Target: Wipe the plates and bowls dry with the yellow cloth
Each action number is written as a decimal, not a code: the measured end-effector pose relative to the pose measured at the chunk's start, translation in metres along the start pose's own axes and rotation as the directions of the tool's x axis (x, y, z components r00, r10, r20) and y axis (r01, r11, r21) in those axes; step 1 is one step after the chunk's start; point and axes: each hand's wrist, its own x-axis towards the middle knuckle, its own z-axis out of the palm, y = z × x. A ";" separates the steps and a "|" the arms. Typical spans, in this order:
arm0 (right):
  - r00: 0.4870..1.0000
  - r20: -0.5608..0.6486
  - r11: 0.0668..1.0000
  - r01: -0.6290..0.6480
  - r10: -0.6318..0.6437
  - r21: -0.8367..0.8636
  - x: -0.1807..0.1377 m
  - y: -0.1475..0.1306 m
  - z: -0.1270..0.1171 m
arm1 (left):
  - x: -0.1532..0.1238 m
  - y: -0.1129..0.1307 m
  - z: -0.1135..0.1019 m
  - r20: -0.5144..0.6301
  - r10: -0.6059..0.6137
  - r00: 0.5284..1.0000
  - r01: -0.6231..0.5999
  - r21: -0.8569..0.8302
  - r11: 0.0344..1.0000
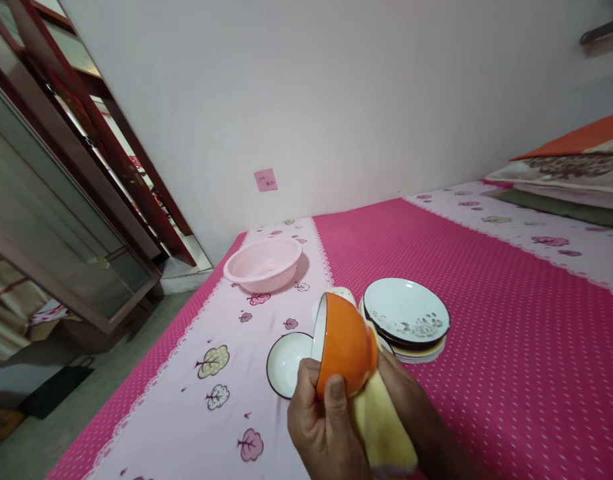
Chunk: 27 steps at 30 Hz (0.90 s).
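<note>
My left hand (pixel 320 420) is closed round an orange bowl (pixel 344 343) with a white inside, tipped on its side with its mouth facing left. My right hand (pixel 411 400) presses a yellow cloth (pixel 384 427) against the bowl's outer wall and base; most of its fingers are hidden under the cloth. Just below and left of the bowl a small white dish with a dark rim (pixel 286 363) lies on the bedspread. To the right lies a stack of plates (pixel 406 313), the top one white with a dark rim and a flower pattern.
A pale pink plastic basin (pixel 264 263) sits farther back on the left. The pink dotted bedspread (pixel 486 300) with a white tree-print band runs to the white wall. Folded bedding and pillows (pixel 571 173) are stacked at the far right. A glass door and floor lie to the left.
</note>
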 end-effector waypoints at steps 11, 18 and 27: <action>0.891 0.163 0.850 -0.453 0.424 0.267 -0.002 -0.063 -0.003 | 0.013 0.004 -0.013 0.116 0.267 0.957 -0.287 0.216 0.933; 0.919 0.044 0.861 -0.384 0.392 0.332 0.016 -0.066 -0.031 | 0.028 0.002 -0.028 0.368 0.266 0.891 -0.388 0.314 0.867; 0.890 -0.109 0.842 -0.371 0.443 0.391 0.034 -0.065 -0.065 | 0.024 0.001 -0.021 0.431 -0.057 0.900 0.086 -0.047 0.995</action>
